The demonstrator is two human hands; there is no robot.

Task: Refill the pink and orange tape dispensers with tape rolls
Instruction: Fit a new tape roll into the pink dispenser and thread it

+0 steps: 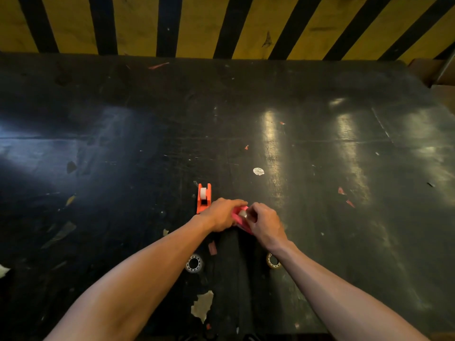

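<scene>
The orange tape dispenser (204,197) stands on the dark table with a white tape roll seated in it. Just right of it, my left hand (221,215) grips the pink tape dispenser (240,217) from the left side. My right hand (264,221) closes over the dispenser from the right, fingers pinching a small white tape roll (243,213) at its top. Most of the pink dispenser is hidden by both hands. Two loose tape rolls lie nearer to me: one (194,263) under my left forearm, another (272,261) partly hidden by my right forearm.
The black table (320,143) is scuffed, with red scraps, a white round sticker (258,171) and peeled patches (203,306). A yellow-and-black striped wall (221,25) runs along the far edge. A cardboard box corner (433,72) sits at far right.
</scene>
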